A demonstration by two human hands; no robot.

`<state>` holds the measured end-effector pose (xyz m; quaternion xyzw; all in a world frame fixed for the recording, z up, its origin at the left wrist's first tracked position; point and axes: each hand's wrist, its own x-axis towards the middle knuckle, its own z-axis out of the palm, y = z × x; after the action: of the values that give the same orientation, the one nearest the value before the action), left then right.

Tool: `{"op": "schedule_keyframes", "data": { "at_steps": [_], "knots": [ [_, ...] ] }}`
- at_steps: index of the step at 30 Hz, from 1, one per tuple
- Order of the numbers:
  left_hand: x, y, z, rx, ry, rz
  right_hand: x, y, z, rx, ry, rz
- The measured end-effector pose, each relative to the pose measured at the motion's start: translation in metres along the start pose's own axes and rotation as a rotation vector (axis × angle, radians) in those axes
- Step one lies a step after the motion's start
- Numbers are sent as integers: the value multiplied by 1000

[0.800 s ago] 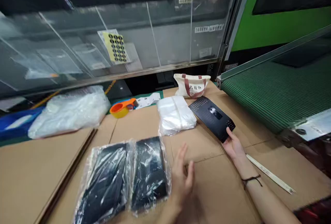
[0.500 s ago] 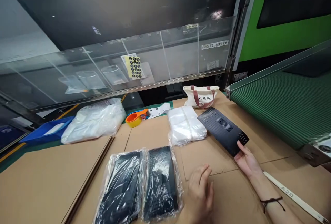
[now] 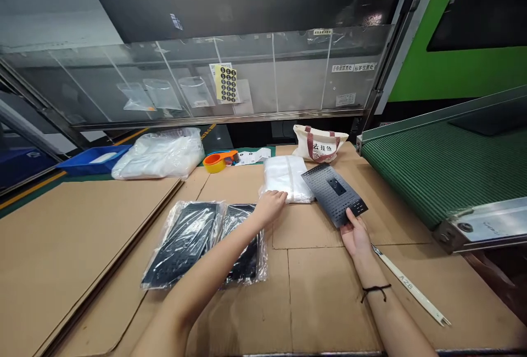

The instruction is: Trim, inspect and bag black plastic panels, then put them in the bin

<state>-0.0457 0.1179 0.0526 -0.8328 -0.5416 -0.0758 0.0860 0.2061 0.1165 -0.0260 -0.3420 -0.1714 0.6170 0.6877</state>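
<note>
Right hand [image 3: 356,234]: closed on the near end of a black rectangular perforated panel [image 3: 331,196], thumb on the upper face, fingers beneath.
Black panel: tilted up and away ahead of the right hand, a dark rectangular window near its middle; its far-left corner overlaps the bag stack in view, contact unclear.
Left hand [image 3: 270,207]: fingers curled at the near edge of a flat stack of clear plastic bags [image 3: 284,173]; whether they pinch a bag cannot be told.
Bag stack: just beyond the left hand, a pale band across it.
Wrapped panels: 2, to the near left of the left hand, side by side: a black panel in clear plastic film [image 3: 185,244] and a second film-wrapped black panel [image 3: 249,263], the left forearm crossing above the second.
Right wrist: a thin black cord bracelet [image 3: 375,289].
"A28" strip: a slim white stick with a notched end [image 3: 407,285], right of the right wrist.
Pouch: cream canvas with reddish-brown handles [image 3: 319,145], beyond both hands.
Tape holder: an orange-and-yellow plastic ring [image 3: 214,168], beyond and left of the left hand.
Conveyor: a green ribbed belt [image 3: 428,176], right of the right hand.
Surface: brown cardboard sheets [image 3: 317,291] beneath both hands.
</note>
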Motion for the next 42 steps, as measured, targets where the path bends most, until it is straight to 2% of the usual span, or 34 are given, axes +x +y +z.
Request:
{"op": "schedule_keyframes", "data": {
  "at_steps": [4,9,19,25,30,42],
  "knots": [
    [6,-13,16,120,-67,54,3,0,0,48,20,-22],
    [13,-23,14,207,-137,75,3,-2,3,78,39,-44],
    [14,-30,12,151,-124,79,-9,-8,13,52,14,-34],
    [21,-43,7,53,-121,-77,-12,-8,15,-41,-25,-40],
    [33,-43,5,-92,-144,-177,-21,-7,22,-170,-111,-75],
    [51,-49,11,-340,-272,-338,-43,8,23,-548,-251,-321]
  ]
}}
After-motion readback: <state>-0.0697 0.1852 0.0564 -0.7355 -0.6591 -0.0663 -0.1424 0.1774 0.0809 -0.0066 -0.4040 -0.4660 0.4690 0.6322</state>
